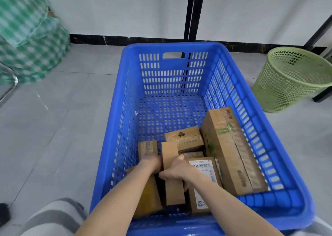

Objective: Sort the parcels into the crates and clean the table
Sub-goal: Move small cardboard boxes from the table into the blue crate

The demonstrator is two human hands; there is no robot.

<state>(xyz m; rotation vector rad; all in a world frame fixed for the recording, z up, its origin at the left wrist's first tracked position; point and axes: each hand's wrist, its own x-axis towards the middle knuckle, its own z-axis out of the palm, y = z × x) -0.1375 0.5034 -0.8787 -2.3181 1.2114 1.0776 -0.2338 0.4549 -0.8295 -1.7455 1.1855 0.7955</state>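
Both my hands are inside the blue plastic crate, which fills the centre of the frame and stands on the grey tiled floor. My right hand grips the narrow cardboard box in the lower centre. The thumb lies on its right edge and the fingers curl around its left edge. My left hand is just to the left of it and holds the near end of a small cardboard box. The fingers bend down over it, but I cannot see their tips.

The other parcels are all in the near half of the crate. A labelled parcel touches the narrow box on the right, a long cardboard box leans against the right wall, and a small box with a black logo lies behind. A yellowish parcel is under my left forearm. The far half of the crate floor is bare.

I judge these boxes to be light and stiff, with dry faces that do not slip. The best hold is across the narrow width, on the two long edges, because the corners resist pressure. The tape and the label are smoother, so I would avoid them. A green mesh wastebasket stands at the upper right.
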